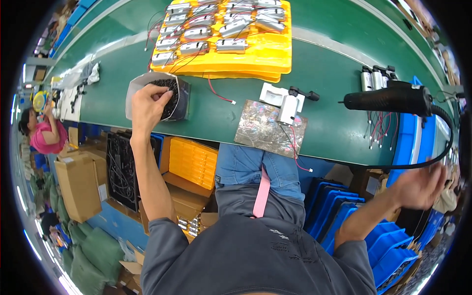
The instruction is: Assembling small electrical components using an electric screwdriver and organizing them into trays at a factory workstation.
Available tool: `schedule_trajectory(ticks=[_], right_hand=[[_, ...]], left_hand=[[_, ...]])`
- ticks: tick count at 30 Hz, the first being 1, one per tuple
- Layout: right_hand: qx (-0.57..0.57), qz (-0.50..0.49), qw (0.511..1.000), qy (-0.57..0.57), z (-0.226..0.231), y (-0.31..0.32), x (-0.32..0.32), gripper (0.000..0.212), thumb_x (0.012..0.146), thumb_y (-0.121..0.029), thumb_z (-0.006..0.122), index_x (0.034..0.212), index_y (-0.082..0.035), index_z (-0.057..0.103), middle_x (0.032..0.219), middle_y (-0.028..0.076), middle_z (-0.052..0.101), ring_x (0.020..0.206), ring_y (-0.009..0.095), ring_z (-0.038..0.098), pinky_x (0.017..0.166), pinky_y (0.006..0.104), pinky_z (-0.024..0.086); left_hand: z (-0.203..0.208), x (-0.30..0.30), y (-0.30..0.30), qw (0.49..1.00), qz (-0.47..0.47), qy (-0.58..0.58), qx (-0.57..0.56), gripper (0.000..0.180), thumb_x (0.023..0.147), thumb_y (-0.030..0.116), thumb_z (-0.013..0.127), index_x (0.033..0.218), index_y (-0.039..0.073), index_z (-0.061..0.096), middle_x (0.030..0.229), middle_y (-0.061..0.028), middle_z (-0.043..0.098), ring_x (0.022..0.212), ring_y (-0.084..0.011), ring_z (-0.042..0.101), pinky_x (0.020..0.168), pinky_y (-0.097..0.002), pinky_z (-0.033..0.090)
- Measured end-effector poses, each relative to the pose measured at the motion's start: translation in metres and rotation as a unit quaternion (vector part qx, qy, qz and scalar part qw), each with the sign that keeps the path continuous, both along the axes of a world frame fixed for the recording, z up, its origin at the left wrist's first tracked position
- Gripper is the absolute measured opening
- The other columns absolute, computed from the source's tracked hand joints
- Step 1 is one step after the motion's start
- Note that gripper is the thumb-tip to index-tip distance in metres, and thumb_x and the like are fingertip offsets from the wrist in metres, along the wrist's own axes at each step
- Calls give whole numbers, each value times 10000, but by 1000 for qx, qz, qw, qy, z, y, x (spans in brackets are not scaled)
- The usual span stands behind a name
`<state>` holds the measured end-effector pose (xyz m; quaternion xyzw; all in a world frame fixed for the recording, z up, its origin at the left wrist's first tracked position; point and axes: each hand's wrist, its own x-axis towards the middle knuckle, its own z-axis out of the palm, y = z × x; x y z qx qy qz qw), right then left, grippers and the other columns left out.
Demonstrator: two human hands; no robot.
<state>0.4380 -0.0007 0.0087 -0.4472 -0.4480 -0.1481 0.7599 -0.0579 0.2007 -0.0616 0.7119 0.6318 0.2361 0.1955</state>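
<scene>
My left hand (149,107) is at the mouth of a box (183,101) full of small black screws (169,86). Its thumb and fingertips are pinched together; whatever lies between them is too small to make out. My right hand (418,188) is off the table's front edge at the right, blurred by motion, its fingers stretched out with no object visible in them. Nearest to it runs the black cord (445,147) of an electric screwdriver (388,100). In front of me a silver motor unit (289,109) with a black arm and wires rests partly on a white fixture (273,95).
A stained metal plate (255,123) lies under the motor unit. Stacked yellow trays (268,54) at the back carry several motor units. More silver units (376,78) stand at the right. Blue bins (339,211) and cardboard boxes (78,182) are below the green table (329,69). Another person (46,132) sits far left.
</scene>
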Motion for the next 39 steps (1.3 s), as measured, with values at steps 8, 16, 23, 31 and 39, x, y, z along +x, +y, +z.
schedule_trajectory(ticks=[8,16,23,31,39], right_hand=[[-237,444,862,54,-30,107,-43,758,773,-385,643,1315,54,346,1029,196,589,994,316,565,899,419,431],[-229,416,878,65,-42,79,-74,497,802,-192,660,1178,21,412,752,101,534,686,193,539,647,344,474],[-163,464,864,113,-17,61,-98,454,813,-195,659,1146,-19,406,732,83,524,649,186,532,606,341,462],[-92,480,863,127,-12,70,-113,418,766,10,617,1126,33,406,723,71,562,662,124,558,613,250,465],[-144,483,858,102,-15,71,-114,420,789,-73,625,1137,8,404,722,72,553,634,137,542,610,269,459]], left_hand=[[10,26,-21,994,11,-47,95,135,800,87,668,855,-37,664,678,-29,567,599,-76,480,550,-215,386],[14,134,-54,960,-142,-199,139,102,808,19,632,895,-27,660,745,-73,610,622,-121,552,578,-233,441],[-15,209,-71,934,-230,-236,134,136,759,-21,656,895,-19,662,786,-111,621,660,-192,598,565,-269,461],[-29,217,-85,937,-257,-204,120,156,726,-35,658,879,-15,631,768,-119,563,681,-256,566,602,-329,454],[-30,214,-81,921,-320,-159,157,211,713,-29,658,909,-24,577,804,-127,520,753,-300,525,670,-379,439]])
